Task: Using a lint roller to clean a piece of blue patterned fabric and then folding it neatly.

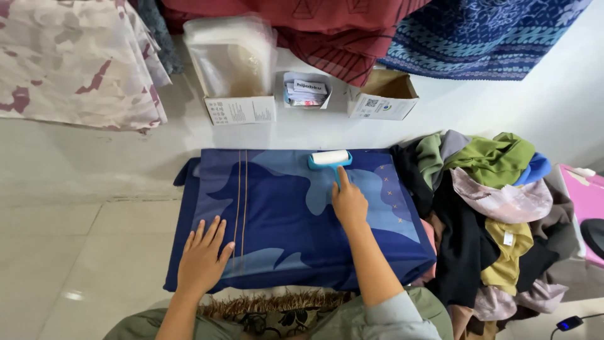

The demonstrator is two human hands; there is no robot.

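On the cloth: blue cloth (283, 220), folded flat.
Left hand (202, 258): fingers spread, palm pressing cloth.
Right hand (349, 203): gripping lint roller (330, 158) handle; roller head beyond fingertips.
Right of fingers: clothes pile (497, 208).

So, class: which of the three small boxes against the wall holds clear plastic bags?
The tallest, leftmost box; the middle one holds cards, the right one looks empty.

heap of mixed clothes (497, 208), three small cardboard boxes (384, 96), hanging patterned fabrics (478, 34), pink box (588, 201)
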